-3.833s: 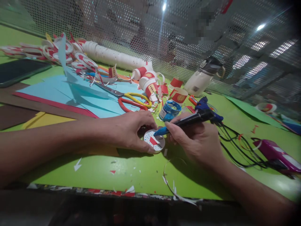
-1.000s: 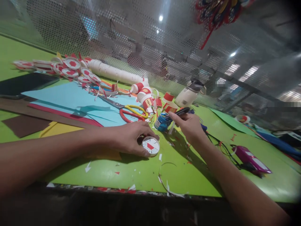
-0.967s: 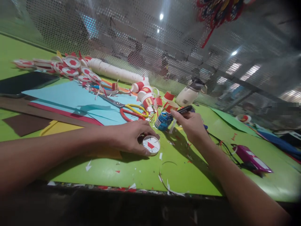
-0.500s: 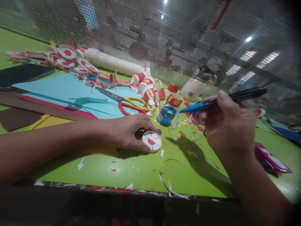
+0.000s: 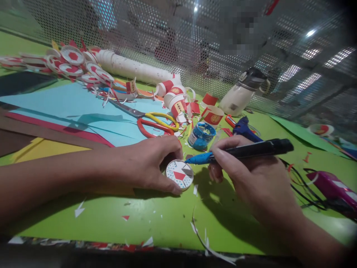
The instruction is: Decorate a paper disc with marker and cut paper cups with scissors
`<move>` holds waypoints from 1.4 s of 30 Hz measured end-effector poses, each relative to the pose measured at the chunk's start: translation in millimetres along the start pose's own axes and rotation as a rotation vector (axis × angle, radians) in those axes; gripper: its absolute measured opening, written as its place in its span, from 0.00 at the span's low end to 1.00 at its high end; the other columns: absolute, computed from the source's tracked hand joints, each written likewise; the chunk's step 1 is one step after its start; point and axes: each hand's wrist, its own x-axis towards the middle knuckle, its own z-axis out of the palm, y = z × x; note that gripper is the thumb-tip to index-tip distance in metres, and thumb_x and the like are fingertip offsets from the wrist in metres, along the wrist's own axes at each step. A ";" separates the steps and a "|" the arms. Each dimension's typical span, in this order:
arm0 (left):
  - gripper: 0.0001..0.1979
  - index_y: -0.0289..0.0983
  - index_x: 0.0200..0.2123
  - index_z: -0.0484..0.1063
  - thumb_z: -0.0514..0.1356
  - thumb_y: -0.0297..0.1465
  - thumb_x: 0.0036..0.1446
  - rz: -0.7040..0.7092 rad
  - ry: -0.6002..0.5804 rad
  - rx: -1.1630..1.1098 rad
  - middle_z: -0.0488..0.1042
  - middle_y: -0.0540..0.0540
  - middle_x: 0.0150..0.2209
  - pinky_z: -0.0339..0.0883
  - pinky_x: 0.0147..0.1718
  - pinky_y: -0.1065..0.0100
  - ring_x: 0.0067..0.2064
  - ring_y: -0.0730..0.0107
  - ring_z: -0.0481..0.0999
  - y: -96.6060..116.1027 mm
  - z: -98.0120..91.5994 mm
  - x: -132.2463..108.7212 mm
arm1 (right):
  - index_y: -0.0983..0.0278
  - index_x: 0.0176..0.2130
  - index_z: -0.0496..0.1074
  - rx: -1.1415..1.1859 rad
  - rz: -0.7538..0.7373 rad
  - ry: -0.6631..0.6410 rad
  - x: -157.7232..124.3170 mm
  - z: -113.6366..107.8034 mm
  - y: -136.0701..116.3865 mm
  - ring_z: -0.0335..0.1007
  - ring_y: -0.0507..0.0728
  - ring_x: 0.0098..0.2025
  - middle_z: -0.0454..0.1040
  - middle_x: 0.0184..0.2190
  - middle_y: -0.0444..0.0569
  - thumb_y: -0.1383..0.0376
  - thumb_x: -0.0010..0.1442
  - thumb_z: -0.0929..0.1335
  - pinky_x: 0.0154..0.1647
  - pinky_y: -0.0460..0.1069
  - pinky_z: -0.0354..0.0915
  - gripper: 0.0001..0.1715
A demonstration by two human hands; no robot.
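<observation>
Green desk (image 5: 156,219), work near the middle of its near edge; the step looks like setting a pen (image 5: 251,150) tip to a paper disc (image 5: 179,174), and the touch-down calls for a pinned disc and a steady tip. Left hand (image 5: 150,163) curled, thumb and fingertips pinching the disc's rim to the desk. Right hand (image 5: 251,175) closed round the black pen, its blue tip just beside the disc's right edge, contact unclear.

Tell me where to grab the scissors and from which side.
Grip the scissors by the red and yellow handle loops, lying flat at their right end, beyond the left hand that holds the paper disc. Come from above on the near side: the shut blades point away to the left over the blue paper, and cut paper cups crowd the far side.
</observation>
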 end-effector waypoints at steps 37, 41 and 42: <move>0.20 0.38 0.36 0.65 0.68 0.41 0.43 -0.015 0.037 0.046 0.64 0.54 0.31 0.54 0.24 0.72 0.30 0.74 0.63 6.8 2.6 -2.6 | 0.61 0.35 0.73 -0.016 -0.073 -0.037 -6.4 14.3 16.9 0.74 0.53 0.32 0.76 0.31 0.45 0.64 0.59 0.71 0.30 0.46 0.70 0.03; 0.21 0.38 0.37 0.65 0.67 0.42 0.44 -0.026 0.037 0.022 0.64 0.53 0.31 0.54 0.23 0.71 0.30 0.73 0.63 6.6 2.8 -2.7 | 0.61 0.35 0.73 -0.037 -0.076 -0.044 -6.1 13.7 16.2 0.75 0.55 0.34 0.77 0.31 0.46 0.64 0.58 0.71 0.32 0.48 0.71 0.03; 0.21 0.38 0.37 0.65 0.67 0.42 0.44 -0.024 0.036 0.020 0.64 0.53 0.31 0.54 0.23 0.71 0.30 0.73 0.63 6.5 2.9 -2.8 | 0.61 0.35 0.73 -0.040 -0.075 -0.044 -6.1 13.5 16.2 0.75 0.55 0.34 0.77 0.31 0.46 0.64 0.58 0.71 0.32 0.48 0.71 0.03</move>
